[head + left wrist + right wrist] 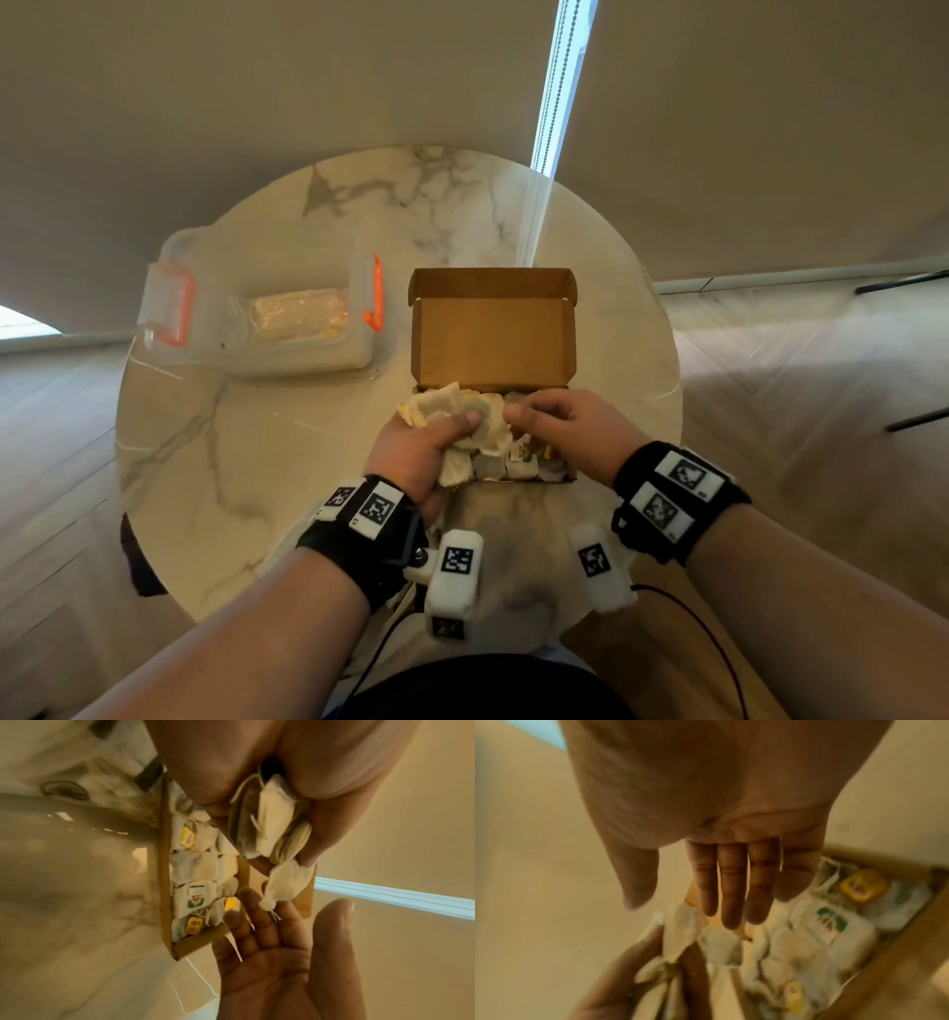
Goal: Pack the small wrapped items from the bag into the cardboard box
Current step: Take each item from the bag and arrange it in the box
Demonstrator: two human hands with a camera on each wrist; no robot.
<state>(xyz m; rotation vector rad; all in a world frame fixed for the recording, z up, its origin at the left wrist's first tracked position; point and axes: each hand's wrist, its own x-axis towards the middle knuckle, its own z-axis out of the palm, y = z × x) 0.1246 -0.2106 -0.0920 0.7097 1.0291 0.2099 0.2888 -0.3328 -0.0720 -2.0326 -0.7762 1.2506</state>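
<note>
**Overfull Handful Above a Part-Filled Box**

Head view: at frame centre, left hand (418, 452) clamped on a bunch of tea bags (462, 416), bulging past thumb and fingers above the near left corner of the cardboard box (493, 339). Right hand (562, 424) just beside it, reaching toward the bunch; grip not readable from here. Lid propped open toward the upper frame. Near edge of the box lined with packed bags; far part hidden by the hands. At left of frame, a clear plastic container (267, 308) with orange clasps, a bag inside, well apart from the box. All on a round marble table (205, 462).

Left wrist view: upper centre, several tea bags squeezed in the fist, one loose bag (287, 884) dangling at the lowest point by little more than a pinch. Right hand, lower centre, flat and relaxed, fingers straight beneath that dangling bag, holding nothing. Rows of packed bags (195, 866) at centre left.

Right wrist view: blurred; straight fingers (734, 892) at centre, empty.

Likely trouble: dangling bag slipping free and landing on the table rather than in the box; strings tangling and dragging out neighbours; squeezing tearing thin paper; a dropped handful disturbing the neat rows.
</note>
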